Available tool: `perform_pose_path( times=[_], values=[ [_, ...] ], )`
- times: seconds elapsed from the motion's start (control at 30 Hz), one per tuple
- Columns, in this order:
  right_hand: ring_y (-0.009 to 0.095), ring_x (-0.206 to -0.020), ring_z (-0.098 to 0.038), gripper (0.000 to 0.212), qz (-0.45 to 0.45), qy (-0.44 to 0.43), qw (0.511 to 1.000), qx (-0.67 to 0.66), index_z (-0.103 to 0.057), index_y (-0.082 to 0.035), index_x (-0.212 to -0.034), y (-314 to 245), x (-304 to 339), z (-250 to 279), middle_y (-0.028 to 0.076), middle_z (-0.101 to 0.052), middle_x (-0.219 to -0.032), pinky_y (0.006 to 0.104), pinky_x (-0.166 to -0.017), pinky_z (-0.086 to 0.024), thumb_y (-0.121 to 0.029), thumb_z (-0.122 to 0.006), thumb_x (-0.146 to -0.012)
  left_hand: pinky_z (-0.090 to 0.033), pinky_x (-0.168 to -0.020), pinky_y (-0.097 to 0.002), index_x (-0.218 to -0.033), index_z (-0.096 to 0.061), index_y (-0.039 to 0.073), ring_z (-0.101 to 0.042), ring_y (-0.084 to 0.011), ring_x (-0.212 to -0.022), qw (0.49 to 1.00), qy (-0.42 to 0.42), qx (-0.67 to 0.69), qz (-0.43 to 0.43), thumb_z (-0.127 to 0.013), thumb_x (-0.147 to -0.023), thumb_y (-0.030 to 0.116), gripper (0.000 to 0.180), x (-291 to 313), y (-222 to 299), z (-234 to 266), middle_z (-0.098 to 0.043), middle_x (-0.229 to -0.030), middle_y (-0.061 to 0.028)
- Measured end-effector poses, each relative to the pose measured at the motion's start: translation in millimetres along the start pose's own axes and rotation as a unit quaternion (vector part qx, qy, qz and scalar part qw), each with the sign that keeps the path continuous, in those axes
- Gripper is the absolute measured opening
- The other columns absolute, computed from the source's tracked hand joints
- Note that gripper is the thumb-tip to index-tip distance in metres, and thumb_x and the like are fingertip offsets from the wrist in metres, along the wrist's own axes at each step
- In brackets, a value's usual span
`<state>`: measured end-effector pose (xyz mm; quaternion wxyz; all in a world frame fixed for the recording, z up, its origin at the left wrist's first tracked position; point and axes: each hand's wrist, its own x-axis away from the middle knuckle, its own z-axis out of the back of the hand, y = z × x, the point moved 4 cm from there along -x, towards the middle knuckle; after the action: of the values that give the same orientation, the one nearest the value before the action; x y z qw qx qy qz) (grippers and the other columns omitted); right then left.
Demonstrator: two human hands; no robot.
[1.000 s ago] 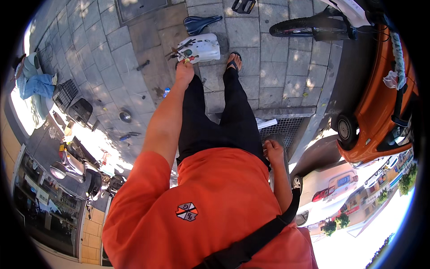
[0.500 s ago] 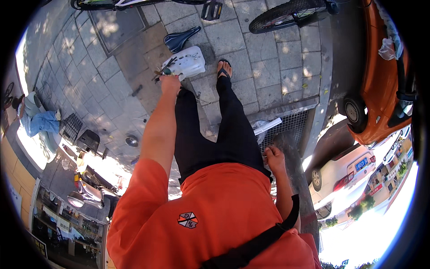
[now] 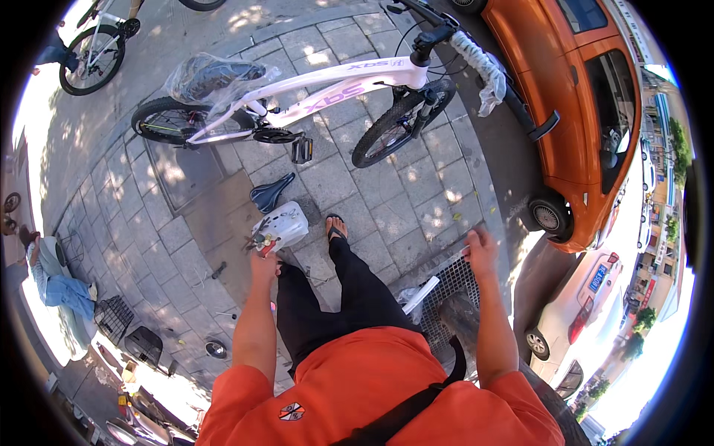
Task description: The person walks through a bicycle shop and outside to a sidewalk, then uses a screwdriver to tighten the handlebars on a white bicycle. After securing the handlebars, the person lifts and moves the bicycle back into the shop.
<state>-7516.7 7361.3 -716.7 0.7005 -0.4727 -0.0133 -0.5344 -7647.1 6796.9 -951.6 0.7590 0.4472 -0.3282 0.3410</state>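
Note:
My left hand (image 3: 264,267) is closed at the near edge of a white plastic tub (image 3: 291,222) of tools. Small red and metal tool parts (image 3: 265,241) show just beyond its fingers; what it grips, if anything, I cannot make out. My right hand (image 3: 482,250) hangs free over the kerb side, fingers loosely bent and apart, with nothing seen in it. Just beyond the tub lies a dark bicycle saddle (image 3: 271,193) on the paving. Farther off stands a pale pink bicycle (image 3: 335,98), its saddle end and handlebar wrapped in clear plastic.
A metal grating (image 3: 455,286) and a dark trunk-like post (image 3: 458,316) are near my right leg. An orange car (image 3: 569,111) and a white car (image 3: 573,305) stand along the right. At left, a person (image 3: 63,279) sits near baskets. Another bicycle (image 3: 93,56) stands far left.
My view has lifted, bringing the whole pink bicycle into sight. My right hand has moved forward from beside my hip and its fingers have loosened. The left hand stays by the tub.

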Motion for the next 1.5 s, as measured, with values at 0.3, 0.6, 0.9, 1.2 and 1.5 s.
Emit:
perform_pose_path(
  times=[0.3,0.6,0.9,1.2,1.5],
  values=[
    [0.033,-0.100,-0.073,0.039,0.544,0.170,0.787,0.238,-0.072,-0.002,-0.119,-378,-27,47,0.019,-0.075,-0.106,0.0436,-0.088,-0.056,-0.036,-0.060,-0.103,-0.041,-0.040,-0.0321,-0.130,-0.058,-0.003,-0.062,-0.0187,-0.052,0.992,0.082,0.068,0.069,-0.062,-0.099,0.023,0.041,93,-104,71,-0.070,-0.087,-0.0121],
    [0.040,-0.079,-0.075,0.056,0.270,-0.058,0.815,0.510,-0.072,0.009,-0.107,-354,-123,-21,0.027,-0.075,-0.096,0.0484,-0.076,-0.058,-0.045,-0.064,-0.097,-0.048,-0.051,-0.0334,-0.130,-0.060,0.001,-0.069,-0.0196,-0.066,0.966,0.154,0.172,0.116,-0.062,-0.100,0.028,0.041,230,-149,65,-0.073,-0.097,-0.0101],
    [0.043,-0.116,-0.067,0.045,0.372,-0.112,0.688,0.613,-0.072,0.008,-0.115,-357,-107,-32,0.031,-0.070,-0.120,0.0468,-0.100,-0.054,-0.024,-0.065,-0.084,-0.052,-0.055,-0.0351,-0.128,-0.065,0.003,-0.073,-0.0219,-0.071,0.942,0.167,0.249,0.152,-0.063,-0.099,0.027,0.037,289,-227,-32,-0.074,-0.098,-0.0102],
    [0.037,-0.126,-0.065,0.047,0.363,-0.092,0.642,0.669,-0.073,-0.001,-0.124,-338,-126,-54,0.023,-0.069,-0.131,0.0432,-0.106,-0.051,-0.023,-0.062,-0.084,-0.053,-0.050,-0.0375,-0.102,-0.068,-0.002,-0.069,-0.0251,-0.061,0.911,0.157,0.338,0.176,-0.067,-0.094,0.023,0.026,329,-298,-143,-0.072,-0.078,-0.0148],
    [0.034,-0.106,-0.074,0.049,0.373,-0.155,0.602,0.688,-0.076,-0.001,-0.116,-357,-79,-35,0.020,-0.075,-0.115,0.0416,-0.091,-0.057,-0.039,-0.069,-0.085,-0.056,-0.052,-0.0407,-0.086,-0.070,-0.005,-0.072,-0.0272,-0.063,0.892,0.195,0.339,0.229,-0.062,-0.089,0.017,0.023,418,-308,-248,-0.071,-0.074,-0.0164]
  ],
)
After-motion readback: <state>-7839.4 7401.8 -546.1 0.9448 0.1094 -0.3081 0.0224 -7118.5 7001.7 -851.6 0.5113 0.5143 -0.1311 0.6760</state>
